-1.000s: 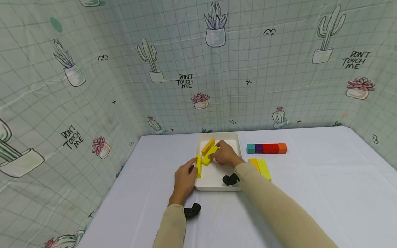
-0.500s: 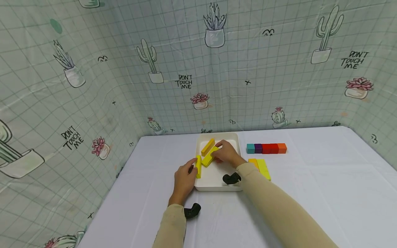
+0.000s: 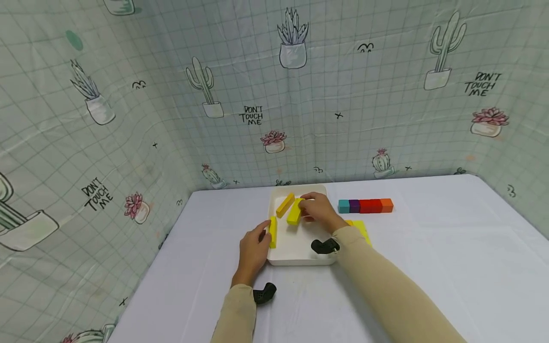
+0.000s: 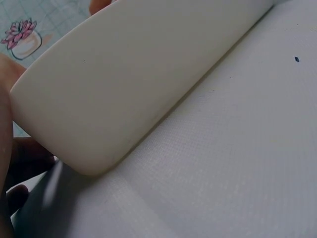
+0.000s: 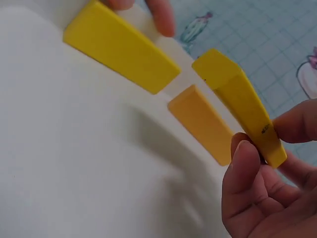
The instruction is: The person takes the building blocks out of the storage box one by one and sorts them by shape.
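Observation:
In the head view, my right hand (image 3: pixel 318 208) is over the white tray (image 3: pixel 296 261) and pinches a yellow block (image 3: pixel 295 212) between thumb and fingers. The right wrist view shows this block (image 5: pixel 245 106) raised and tilted, a small dark mark on its side. My left hand (image 3: pixel 253 250) grips the tray's left rim, thumb and forefinger over the edge. Right beside those fingertips, a bright yellow block (image 3: pixel 273 232) lies along the tray's left wall. Farther back in the tray lies a deeper yellow block (image 3: pixel 285 205). The left wrist view shows mostly the tray's outer wall (image 4: pixel 109 84).
Right of the tray stands a row of a teal block (image 3: pixel 344 206), a purple block (image 3: pixel 354 206), red blocks (image 3: pixel 371 206) and an orange block (image 3: pixel 387 205). More yellow blocks (image 3: pixel 361 228) lie partly behind the right sleeve. A patterned cloth (image 3: pixel 334 95) hangs behind the table.
My right hand has lifted the yellow block from the tray floor and turned it more upright in view, shifting slightly right. My left hand stays at the tray's left rim.

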The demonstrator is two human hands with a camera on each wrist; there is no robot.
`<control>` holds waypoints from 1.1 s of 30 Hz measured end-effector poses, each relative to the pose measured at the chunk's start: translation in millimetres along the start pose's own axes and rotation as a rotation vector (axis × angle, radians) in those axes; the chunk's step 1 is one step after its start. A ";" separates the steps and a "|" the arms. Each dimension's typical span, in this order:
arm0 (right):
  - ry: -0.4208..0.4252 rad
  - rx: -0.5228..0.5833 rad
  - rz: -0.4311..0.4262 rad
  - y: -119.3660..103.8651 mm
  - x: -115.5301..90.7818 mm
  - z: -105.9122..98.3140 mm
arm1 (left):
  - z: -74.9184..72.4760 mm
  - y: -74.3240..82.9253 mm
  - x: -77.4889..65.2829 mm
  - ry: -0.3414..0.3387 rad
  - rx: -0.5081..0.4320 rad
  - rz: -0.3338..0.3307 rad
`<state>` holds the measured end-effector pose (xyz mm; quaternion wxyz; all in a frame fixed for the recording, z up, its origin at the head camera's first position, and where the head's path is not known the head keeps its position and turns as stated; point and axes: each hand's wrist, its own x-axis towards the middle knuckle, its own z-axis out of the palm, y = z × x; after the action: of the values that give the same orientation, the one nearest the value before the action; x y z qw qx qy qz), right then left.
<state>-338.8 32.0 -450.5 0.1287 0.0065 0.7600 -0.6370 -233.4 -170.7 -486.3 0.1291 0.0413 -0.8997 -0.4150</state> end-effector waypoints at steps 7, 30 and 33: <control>-0.010 0.095 -0.002 -12.2 -17.4 -13.7 | -2.0 -0.4 0.5 0.003 -0.019 -0.002; 0.013 0.249 -0.059 -11.8 -69.5 -41.6 | -1.3 2.9 -1.7 -0.021 -0.033 -0.023; 0.023 0.225 -0.066 -12.0 -72.8 -46.5 | -0.9 1.8 -1.8 -0.017 -0.032 -0.023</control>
<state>-279.2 86.1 -416.8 0.0977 0.0032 0.6848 -0.7221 -231.4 -169.9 -484.7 0.1172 0.0461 -0.8936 -0.4309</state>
